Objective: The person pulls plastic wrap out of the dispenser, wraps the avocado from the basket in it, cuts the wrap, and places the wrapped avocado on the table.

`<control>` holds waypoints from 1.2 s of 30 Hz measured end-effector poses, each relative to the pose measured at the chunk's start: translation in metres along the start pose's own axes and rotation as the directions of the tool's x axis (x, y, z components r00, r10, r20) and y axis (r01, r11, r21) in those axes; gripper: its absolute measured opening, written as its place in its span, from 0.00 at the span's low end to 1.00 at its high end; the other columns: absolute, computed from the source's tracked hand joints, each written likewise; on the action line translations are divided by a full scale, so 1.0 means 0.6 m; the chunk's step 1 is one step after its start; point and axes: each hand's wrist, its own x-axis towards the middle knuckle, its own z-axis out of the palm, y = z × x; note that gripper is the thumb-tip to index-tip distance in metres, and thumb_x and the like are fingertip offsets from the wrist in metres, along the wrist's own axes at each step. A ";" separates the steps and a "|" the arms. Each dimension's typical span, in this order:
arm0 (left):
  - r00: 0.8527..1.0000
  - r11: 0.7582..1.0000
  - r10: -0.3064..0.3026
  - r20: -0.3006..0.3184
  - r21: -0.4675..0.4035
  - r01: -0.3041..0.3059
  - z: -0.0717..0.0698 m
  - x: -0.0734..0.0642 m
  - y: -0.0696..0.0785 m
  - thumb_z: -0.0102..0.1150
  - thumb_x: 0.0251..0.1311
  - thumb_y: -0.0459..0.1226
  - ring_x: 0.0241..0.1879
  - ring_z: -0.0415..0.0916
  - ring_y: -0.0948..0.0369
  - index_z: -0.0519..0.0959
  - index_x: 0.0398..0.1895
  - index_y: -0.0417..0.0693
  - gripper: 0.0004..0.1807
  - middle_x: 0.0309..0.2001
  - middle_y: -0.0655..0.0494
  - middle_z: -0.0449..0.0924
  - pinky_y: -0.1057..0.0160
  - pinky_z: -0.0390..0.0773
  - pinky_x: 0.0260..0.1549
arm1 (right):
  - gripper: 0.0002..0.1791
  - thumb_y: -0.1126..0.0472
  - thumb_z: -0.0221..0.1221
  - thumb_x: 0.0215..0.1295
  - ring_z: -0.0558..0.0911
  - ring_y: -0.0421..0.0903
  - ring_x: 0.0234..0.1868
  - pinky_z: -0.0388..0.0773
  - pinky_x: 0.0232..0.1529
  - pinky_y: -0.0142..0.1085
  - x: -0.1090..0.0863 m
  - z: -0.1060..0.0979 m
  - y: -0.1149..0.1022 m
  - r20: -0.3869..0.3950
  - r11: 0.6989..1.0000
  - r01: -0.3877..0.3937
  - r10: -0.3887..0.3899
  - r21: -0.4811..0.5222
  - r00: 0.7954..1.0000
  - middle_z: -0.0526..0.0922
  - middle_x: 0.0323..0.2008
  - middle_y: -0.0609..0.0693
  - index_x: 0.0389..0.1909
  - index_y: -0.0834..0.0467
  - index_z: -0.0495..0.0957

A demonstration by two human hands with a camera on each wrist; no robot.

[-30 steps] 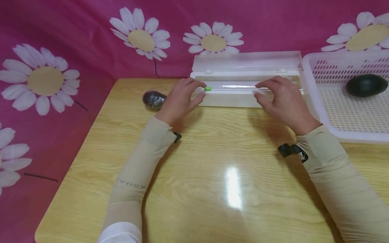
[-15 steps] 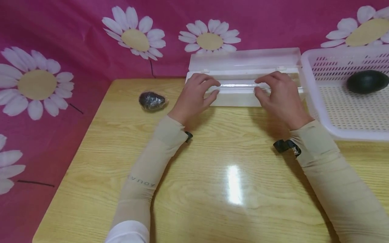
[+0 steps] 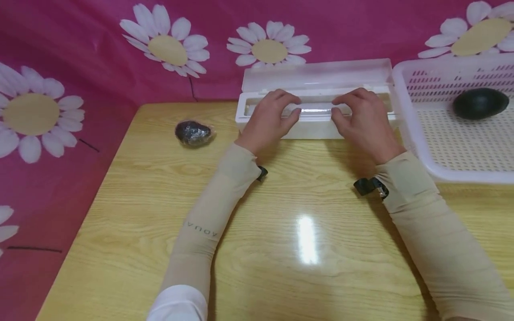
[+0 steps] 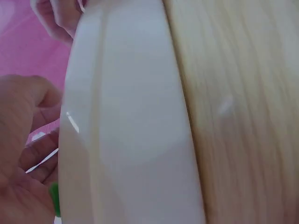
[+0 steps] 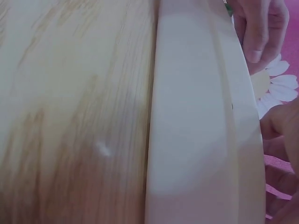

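A long white cling film dispenser (image 3: 313,131) lies at the back of the table with its lid (image 3: 317,75) raised. Inside shows a shiny strip of cling film (image 3: 315,110). My left hand (image 3: 267,117) is over the box's left half, my right hand (image 3: 366,122) over its right half. Both hands have bent fingers at the film, with a gap between thumb and forefinger. A green slider (image 4: 55,199) shows beside the left palm in the left wrist view. In the right wrist view, the box front (image 5: 196,116) hides part of the fingers.
To the left of the box, a dark pear-shaped thing wrapped in clear film (image 3: 193,133) rests on the wooden table (image 3: 257,249). A white perforated basket (image 3: 462,174) stands at the right, holding a dark oval thing (image 3: 480,103). A pink flowered cloth (image 3: 217,44) hangs behind.
My left hand has slid right along the box, away from its left end and nearer to my right hand. My right hand stays at about the same place on the box.
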 end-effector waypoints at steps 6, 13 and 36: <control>0.998 0.998 -0.062 0.003 -0.021 0.062 -0.015 0.004 0.012 0.52 0.69 0.46 0.56 0.75 0.63 0.80 0.52 0.51 0.15 0.54 0.58 0.79 0.67 0.73 0.58 | 0.17 0.56 0.52 0.68 0.79 0.61 0.49 0.71 0.56 0.52 0.007 -0.003 -0.007 0.026 1.000 -0.004 0.005 -0.015 1.000 0.85 0.42 0.65 0.43 0.64 0.84; 0.999 1.000 -0.019 0.038 -0.018 0.020 -0.010 0.026 0.043 0.51 0.69 0.46 0.57 0.75 0.64 0.80 0.54 0.51 0.17 0.54 0.59 0.79 0.70 0.70 0.60 | 0.18 0.56 0.52 0.68 0.79 0.62 0.49 0.72 0.56 0.53 0.014 -0.004 -0.008 0.037 0.999 0.004 -0.003 -0.034 0.999 0.85 0.42 0.65 0.43 0.65 0.83; 0.982 0.986 -0.153 0.108 0.081 0.145 -0.002 0.019 -0.014 0.47 0.70 0.45 0.45 0.77 0.61 0.83 0.46 0.49 0.16 0.44 0.56 0.83 0.65 0.75 0.51 | 0.27 0.56 0.45 0.66 0.66 0.52 0.17 0.55 0.21 0.39 0.005 0.000 0.007 0.050 0.983 -0.025 0.035 -0.184 0.998 0.64 0.09 0.52 0.05 0.58 0.66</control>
